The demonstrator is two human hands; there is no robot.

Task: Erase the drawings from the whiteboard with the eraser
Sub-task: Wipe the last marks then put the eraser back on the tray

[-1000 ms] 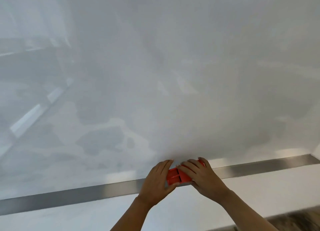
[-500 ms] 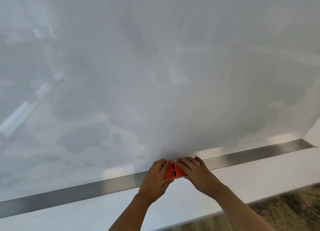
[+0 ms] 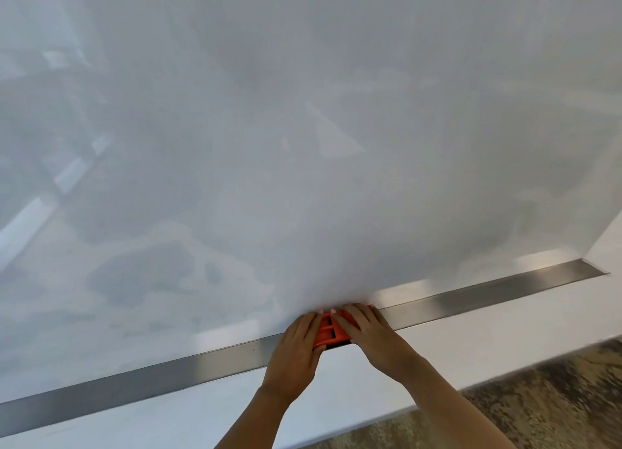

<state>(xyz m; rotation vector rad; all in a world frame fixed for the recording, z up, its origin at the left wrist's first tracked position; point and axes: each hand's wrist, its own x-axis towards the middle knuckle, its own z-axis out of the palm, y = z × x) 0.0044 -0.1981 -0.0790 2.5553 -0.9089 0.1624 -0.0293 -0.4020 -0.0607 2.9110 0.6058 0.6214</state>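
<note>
A large glossy whiteboard (image 3: 303,128) fills most of the view; I see only reflections on it, no clear drawings. An orange eraser (image 3: 328,334) rests against the board's bottom edge, on the metal tray. My left hand (image 3: 296,354) covers the eraser's left side and my right hand (image 3: 370,337) covers its right side and top. Both hands grip it, and only the eraser's middle shows between them.
A brushed metal tray (image 3: 471,300) runs along the board's bottom edge and ends at the right. Below it is a white wall strip (image 3: 471,357). Mottled brown carpet (image 3: 555,401) shows at the lower right.
Both hands stay on the eraser at the tray. The view has shifted, so the tray's right end and more carpet now show.
</note>
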